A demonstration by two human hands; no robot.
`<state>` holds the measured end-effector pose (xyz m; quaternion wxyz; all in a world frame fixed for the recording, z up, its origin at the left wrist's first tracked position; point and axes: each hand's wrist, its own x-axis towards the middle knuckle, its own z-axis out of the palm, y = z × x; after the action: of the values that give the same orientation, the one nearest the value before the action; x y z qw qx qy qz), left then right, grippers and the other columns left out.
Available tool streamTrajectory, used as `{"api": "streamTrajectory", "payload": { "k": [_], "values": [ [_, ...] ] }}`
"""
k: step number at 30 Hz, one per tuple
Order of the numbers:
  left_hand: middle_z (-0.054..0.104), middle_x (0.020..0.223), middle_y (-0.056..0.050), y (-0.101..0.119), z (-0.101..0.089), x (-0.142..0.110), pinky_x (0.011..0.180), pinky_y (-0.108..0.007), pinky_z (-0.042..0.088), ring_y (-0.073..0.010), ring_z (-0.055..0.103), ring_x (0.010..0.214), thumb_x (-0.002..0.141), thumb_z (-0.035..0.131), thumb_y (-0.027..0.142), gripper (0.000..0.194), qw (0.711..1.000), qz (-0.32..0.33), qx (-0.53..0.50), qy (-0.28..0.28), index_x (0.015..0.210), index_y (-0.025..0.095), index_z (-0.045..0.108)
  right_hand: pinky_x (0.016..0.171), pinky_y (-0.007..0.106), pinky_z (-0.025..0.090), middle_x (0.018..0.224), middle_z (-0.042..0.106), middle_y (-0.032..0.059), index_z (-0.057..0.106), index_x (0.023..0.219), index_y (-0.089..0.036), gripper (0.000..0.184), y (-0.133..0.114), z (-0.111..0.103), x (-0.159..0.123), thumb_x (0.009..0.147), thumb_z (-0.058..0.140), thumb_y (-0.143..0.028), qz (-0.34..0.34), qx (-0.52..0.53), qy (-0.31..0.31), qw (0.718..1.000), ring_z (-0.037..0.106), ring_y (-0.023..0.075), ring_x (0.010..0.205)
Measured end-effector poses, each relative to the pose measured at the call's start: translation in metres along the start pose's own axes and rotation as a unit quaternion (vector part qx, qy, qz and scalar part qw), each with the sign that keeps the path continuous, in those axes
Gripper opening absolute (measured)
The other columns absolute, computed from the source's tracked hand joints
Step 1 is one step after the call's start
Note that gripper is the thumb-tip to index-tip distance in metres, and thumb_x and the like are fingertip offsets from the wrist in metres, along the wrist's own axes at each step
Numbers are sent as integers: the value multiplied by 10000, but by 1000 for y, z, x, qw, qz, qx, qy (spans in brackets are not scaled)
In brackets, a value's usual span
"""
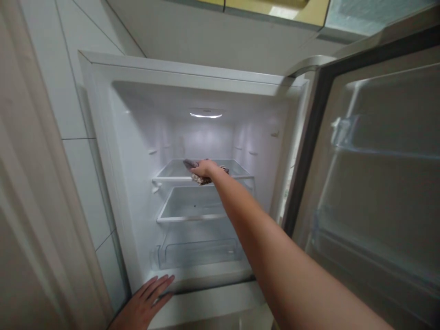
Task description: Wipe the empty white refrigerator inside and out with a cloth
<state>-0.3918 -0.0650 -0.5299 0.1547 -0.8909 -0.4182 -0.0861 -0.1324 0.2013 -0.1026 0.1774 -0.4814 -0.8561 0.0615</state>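
Reaching into the open fridge [103, 114], my right hand [203, 168] is closed on a patterned cloth [202, 180]. Part of the cloth sticks out past the fingers on the left, and some shows under the hand. Hand and cloth are at the upper glass shelf [172, 171], near its front edge; whether they touch the glass I cannot tell. My left hand [146, 298] lies with fingers stretched out at the lower left front edge of the fridge, holding nothing.
Below is a second glass shelf [182, 201] with a small dark speck, then a clear drawer [199, 254]. The fridge door [385, 183] with clear racks stands open on the right. A tiled wall [80, 160] is close on the left. Yellow cabinets [275, 11] hang above.
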Motion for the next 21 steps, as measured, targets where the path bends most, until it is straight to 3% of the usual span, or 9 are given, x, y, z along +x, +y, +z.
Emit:
{"api": "streamTrajectory", "payload": {
  "k": [5, 11, 15, 21],
  "values": [
    [449, 1770, -26, 1, -3, 1, 1272, -433, 363, -329, 532, 1512, 751, 836, 494, 943, 991, 35, 66, 114, 1630, 372, 516, 1148, 470, 558, 1362, 780, 95, 793, 1348, -298, 523, 17, -11, -28, 939, 660, -595, 22, -30, -1, 999, 703, 340, 1338],
    [449, 1773, -19, 0, -5, 1, 1280, -390, 338, -305, 524, 1492, 840, 799, 487, 858, 987, 57, 64, 134, 1639, 354, 516, 1161, 499, 546, 1448, 733, 138, 797, 1341, -242, 558, 49, -22, -31, 944, 645, -603, 105, -58, 1, 993, 678, 366, 1378],
    [412, 1794, -28, -1, 2, -3, 1287, -430, 338, -341, 491, 1530, 801, 846, 557, 969, 993, 40, 45, 100, 1673, 367, 469, 1161, 475, 542, 1487, 711, 128, 780, 1368, -260, 571, 67, -22, -12, 967, 619, -633, 127, -68, 1, 990, 671, 361, 1392],
    [259, 1846, -56, 5, -2, 0, 1315, -536, 330, -400, 439, 1596, 760, 909, 585, 1090, 998, -16, -32, -51, 1707, 400, 402, 1160, 529, 525, 1511, 672, 208, 657, 1508, -176, 667, 81, -15, 24, 1018, 606, -625, 133, -86, 3, 987, 670, 355, 1377]
  ]
}}
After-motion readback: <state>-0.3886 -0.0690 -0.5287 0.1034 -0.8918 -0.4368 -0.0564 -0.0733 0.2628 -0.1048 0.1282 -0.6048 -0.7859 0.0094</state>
